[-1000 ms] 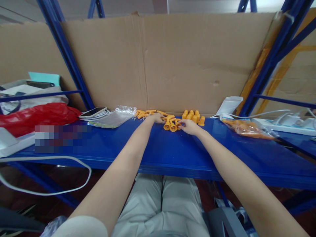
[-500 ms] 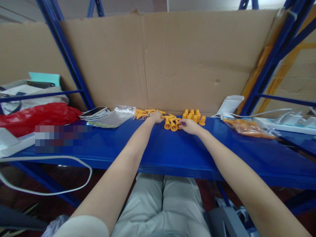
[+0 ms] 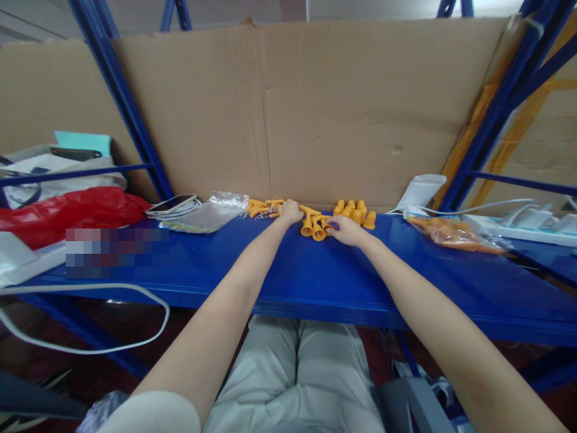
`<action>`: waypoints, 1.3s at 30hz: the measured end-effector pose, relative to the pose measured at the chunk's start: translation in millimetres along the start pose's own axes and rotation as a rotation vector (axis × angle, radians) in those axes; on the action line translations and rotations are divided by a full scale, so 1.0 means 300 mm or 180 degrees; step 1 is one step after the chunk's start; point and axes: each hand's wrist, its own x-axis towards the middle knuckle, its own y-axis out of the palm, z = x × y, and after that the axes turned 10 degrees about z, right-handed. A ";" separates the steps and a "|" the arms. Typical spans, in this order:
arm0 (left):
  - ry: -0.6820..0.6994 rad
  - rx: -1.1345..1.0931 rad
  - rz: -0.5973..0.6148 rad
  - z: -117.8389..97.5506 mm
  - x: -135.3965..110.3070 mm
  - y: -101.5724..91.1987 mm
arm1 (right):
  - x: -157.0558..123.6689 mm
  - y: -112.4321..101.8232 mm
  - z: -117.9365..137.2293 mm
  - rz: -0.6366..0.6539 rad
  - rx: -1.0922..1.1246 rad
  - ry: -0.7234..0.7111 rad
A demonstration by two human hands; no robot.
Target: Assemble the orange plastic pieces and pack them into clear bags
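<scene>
Several orange trumpet-shaped plastic pieces (image 3: 307,229) lie in a cluster on the blue shelf, flared open ends facing me. My left hand (image 3: 291,211) is at their far left, fingers curled down; whatever is in its grip is hidden. With thumb and fingers closed, my right hand (image 3: 346,231) pinches the rightmost trumpet-shaped piece (image 3: 327,230) near its flared end. Left of my left hand, a pile of thin orange branching pieces (image 3: 258,208) with small metal chains rests by the cardboard. Several orange cup-like caps (image 3: 356,214) stand in rows behind my right hand.
A tall cardboard sheet (image 3: 324,114) backs the blue shelf (image 3: 306,276). To the left are a clear plastic bag (image 3: 210,216), a phone (image 3: 174,204) on a cable and a red bag (image 3: 81,207). At right lie a bag of orange parts (image 3: 455,234) and a power strip (image 3: 523,228).
My left hand has shifted slightly right and away from me, closer to the narrow ends of the trumpet-shaped pieces. My right hand has stayed in place.
</scene>
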 end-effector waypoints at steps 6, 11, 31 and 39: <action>-0.0161 -0.0297 -0.0255 -0.022 -0.017 -0.021 | 0.017 0.023 -0.012 -0.0299 0.0079 -0.0646; 0.0118 -0.0267 -0.0412 -0.026 -0.032 -0.030 | 0.013 0.058 0.031 0.0004 -0.0036 -0.1035; 0.0595 -0.1340 -0.1124 0.057 -0.074 -0.188 | -0.010 0.084 0.115 0.0440 -0.0179 -0.0449; 0.0988 -0.0755 -0.0369 0.114 -0.187 -0.097 | -0.018 0.075 0.132 0.0507 -0.0156 -0.0308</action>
